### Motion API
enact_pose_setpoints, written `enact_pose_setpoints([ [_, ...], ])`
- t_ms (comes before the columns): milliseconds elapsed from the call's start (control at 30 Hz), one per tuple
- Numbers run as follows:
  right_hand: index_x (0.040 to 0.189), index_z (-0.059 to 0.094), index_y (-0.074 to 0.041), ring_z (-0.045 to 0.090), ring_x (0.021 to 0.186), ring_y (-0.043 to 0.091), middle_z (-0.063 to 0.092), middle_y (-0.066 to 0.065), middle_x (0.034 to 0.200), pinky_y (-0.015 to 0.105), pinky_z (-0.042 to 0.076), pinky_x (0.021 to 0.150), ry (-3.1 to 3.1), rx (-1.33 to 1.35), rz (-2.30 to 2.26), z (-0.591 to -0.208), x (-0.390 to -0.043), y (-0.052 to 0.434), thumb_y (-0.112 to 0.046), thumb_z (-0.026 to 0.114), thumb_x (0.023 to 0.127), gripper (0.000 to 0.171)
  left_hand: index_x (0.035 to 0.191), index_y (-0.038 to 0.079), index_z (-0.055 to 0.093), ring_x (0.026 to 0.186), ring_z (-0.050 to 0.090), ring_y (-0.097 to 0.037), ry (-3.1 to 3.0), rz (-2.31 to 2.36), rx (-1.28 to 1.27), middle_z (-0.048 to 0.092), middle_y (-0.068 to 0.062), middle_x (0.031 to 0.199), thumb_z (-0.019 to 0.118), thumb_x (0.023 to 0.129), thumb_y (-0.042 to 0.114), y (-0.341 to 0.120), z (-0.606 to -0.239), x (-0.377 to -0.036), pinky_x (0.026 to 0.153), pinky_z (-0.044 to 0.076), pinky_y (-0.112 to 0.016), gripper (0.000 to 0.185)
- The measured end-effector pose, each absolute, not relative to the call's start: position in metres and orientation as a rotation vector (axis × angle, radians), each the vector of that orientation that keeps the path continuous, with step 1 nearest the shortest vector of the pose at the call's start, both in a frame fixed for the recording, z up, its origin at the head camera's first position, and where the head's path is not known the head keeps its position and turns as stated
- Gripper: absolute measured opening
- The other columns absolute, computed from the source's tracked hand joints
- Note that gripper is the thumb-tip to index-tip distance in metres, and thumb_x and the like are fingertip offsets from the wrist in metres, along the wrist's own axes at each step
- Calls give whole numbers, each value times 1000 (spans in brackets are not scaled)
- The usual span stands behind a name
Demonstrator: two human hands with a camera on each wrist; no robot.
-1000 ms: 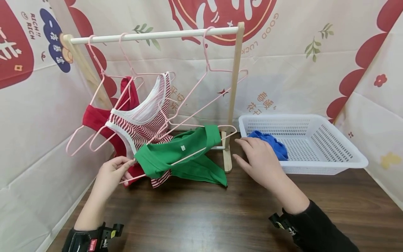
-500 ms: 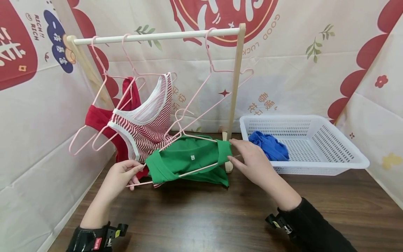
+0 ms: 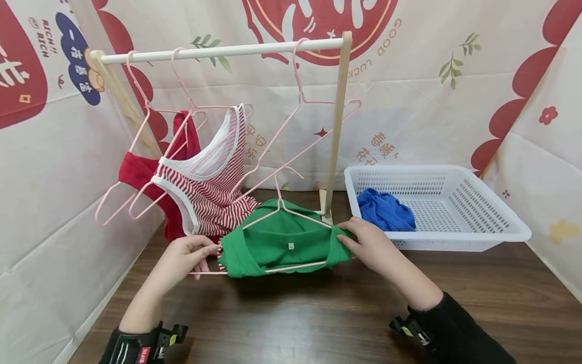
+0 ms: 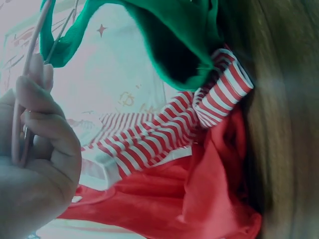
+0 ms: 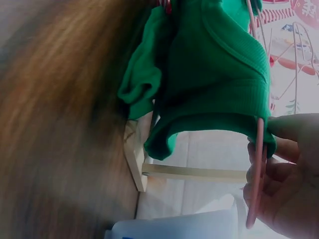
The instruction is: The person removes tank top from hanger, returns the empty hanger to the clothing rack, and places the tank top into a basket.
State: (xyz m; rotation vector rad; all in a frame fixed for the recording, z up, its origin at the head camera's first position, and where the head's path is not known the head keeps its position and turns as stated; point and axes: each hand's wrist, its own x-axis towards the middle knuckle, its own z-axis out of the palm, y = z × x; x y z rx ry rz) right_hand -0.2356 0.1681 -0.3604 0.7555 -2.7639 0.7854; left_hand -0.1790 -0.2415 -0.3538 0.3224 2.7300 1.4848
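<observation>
A green sleeveless top point(image 3: 273, 255) hangs on a pink wire hanger point(image 3: 295, 267), held low over the table between both hands. My left hand point(image 3: 193, 254) grips the hanger's left end, just outside the top's left strap. In the left wrist view, its fingers curl round the pink wire point(image 4: 18, 119). At the other end, my right hand point(image 3: 374, 243) holds the hanger beside the right strap. The right wrist view shows the hanger's end point(image 5: 256, 174) sticking out of the armhole, with the fingers point(image 5: 279, 172) round it. The hanger's hook points up and back.
Behind stands a small rack with a white rail point(image 3: 227, 50). From it hang a red garment point(image 3: 141, 169), a red-striped top point(image 3: 218, 189) and a bare pink hanger point(image 3: 297, 96). A white basket point(image 3: 459, 240) at the right contains a blue cloth point(image 3: 386, 210).
The top and its hanger have moved right and toward the front, turning level. My right hand has gone from apart to holding the right end; my left hand keeps its grip.
</observation>
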Motion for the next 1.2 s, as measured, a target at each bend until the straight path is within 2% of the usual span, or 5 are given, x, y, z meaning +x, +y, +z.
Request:
enact_pose_setpoints([
  [300,105,64,-7,52,73,14,60,-1,87,33,45,65,-2837,740,820,-364,-222,181,-12,60,97,10,96,1,67,51,58,-22,2730,1435,383,61,-8,62,68,93,23,-224,-347,-178,50,52,-37,22],
  [533,105,61,-8,50,74,16,58,0,87,35,43,65,-2776,683,785,-361,-217,191,-11,59,97,8,83,14,64,55,57,-18,2899,1327,283,60,-5,64,77,84,33,-201,-345,-178,51,50,-34,23],
  [667,108,61,-8,52,80,19,60,3,94,38,43,68,-2747,659,782,-354,-214,194,-11,56,99,10,74,17,60,54,56,-15,3049,1279,278,58,4,62,80,81,36,-186,-344,-176,50,46,-31,28],
  [833,111,61,-7,52,83,20,61,4,98,40,42,71,-2710,652,785,-344,-212,194,-14,52,102,15,62,20,50,52,46,-10,3275,1184,324,45,8,54,79,81,41,-175,-344,-173,48,36,-29,41],
  [1200,112,63,-3,59,91,28,64,11,102,50,44,83,-2567,683,660,-319,-212,186,-13,48,102,20,63,21,55,52,43,-8,3463,1231,490,44,13,54,80,82,24,-165,-342,-171,49,36,-26,32],
])
